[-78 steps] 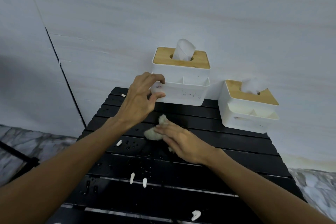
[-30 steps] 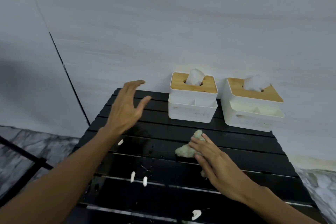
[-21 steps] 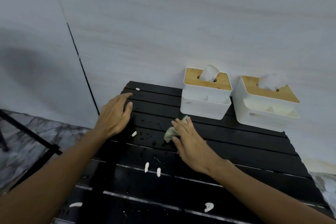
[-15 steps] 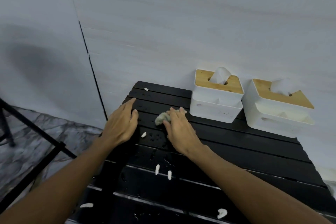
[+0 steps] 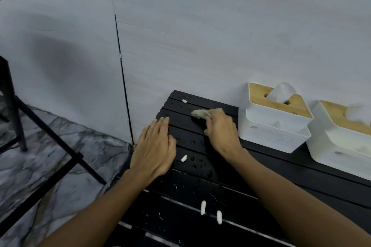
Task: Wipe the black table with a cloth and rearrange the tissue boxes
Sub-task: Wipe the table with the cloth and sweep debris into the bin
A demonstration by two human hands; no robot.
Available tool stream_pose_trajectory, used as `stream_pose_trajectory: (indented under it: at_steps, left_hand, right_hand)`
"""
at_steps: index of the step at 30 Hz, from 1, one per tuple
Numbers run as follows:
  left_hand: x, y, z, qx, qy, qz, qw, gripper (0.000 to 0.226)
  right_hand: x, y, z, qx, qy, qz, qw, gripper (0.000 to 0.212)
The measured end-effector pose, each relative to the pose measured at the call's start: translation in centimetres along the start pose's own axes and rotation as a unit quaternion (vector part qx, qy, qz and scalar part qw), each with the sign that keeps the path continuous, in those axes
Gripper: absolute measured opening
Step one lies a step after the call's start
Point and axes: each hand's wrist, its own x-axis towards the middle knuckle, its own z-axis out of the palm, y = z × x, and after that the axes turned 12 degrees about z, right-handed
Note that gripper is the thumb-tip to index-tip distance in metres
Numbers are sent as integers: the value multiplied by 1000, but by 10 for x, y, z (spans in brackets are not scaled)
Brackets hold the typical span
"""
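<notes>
Black slatted table (image 5: 271, 174), beige cloth (image 5: 200, 113), white tissue boxes (image 5: 273, 134) with tan lids.

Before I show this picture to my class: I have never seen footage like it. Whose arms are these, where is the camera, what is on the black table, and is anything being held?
The camera sits on a person's head and looks down, so the two bare arms are the wearer's own. The left hand lies flat and empty on the black table. The right hand presses a small crumpled cloth against the slats near the wall. Two white tissue boxes with wooden lids stand at the back right: the nearer box and the farther box. Water droplets and small white scraps lie scattered on the slats.
</notes>
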Motion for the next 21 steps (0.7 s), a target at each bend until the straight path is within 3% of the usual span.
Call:
stream_pose_trajectory:
  at_steps: [6,10,14,16,19,21]
  left_hand:
    - [-1,0,1,-14,9,0,1000,66]
    - [0,-2,3,-31,27,-3,999,62]
    - [1,-3,4,-52,38,-11,998,70]
    - [1,-1,2,-65,53,-22,996,68]
    - [1,5,-7,-103,73,-60,990,73]
    - [1,6,-15,-136,86,-79,984,76]
  right_hand:
    - [56,-40,35,-40,111,181,976,27]
    - [74,-75,58,-33,89,207,974,27]
    - [78,-87,71,21,15,104,994,37]
    - [75,-80,68,42,-24,14,999,36]
    - [53,-64,43,91,-79,-128,984,30]
    - [24,-52,19,140,-134,-177,965,22]
